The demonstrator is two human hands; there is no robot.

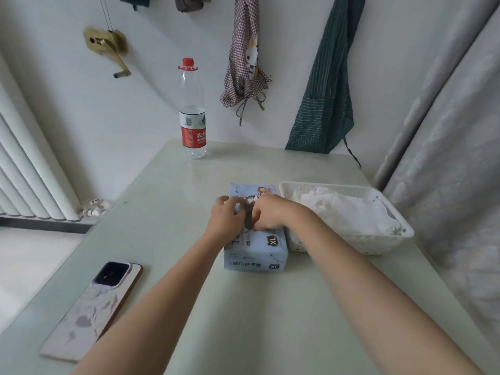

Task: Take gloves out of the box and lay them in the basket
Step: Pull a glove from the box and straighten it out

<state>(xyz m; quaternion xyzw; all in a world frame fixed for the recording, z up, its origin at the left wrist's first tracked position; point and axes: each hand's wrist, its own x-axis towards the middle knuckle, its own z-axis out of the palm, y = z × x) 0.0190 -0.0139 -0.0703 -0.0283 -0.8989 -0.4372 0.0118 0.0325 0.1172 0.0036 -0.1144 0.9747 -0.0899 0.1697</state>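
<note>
Taking the pale blue cardboard glove box (pixel 255 247) as the landmark, and going from left to right: far to its left and nearer the person, a phone in a pale marbled case (pixel 93 309) lies face down on the pale green tabletop (pixel 167 201); beyond the box and to its left stands a clear plastic water bottle with a red cap and red label (pixel 192 112), well apart from it. The box itself lies flat with its long axis running away from the person, its printed end with the XL mark facing them and its dark opening on top, about mid-length. The left hand (pixel 226 219) rests on the box's left side at that opening, fingers curled down onto the top, steadying it as far as I can judge. The right hand (pixel 270 213) sits just right of it, directly over the opening, its fingertips bent inward as a pinching grip; whether they already hold a glove I cannot tell, since the hands hide the slot, though a small pale scrap shows between them. Touching or just beside the box's right side is the white perforated plastic basket (pixel 351 243), its long axis roughly parallel to the box, already holding a heap of white translucent gloves (pixel 349 212). The coming move turns on this: the basket lies to the right of the grip, so the right hand is the nearer one to lift a glove up and carry it sideways over the basket's near wall.
</note>
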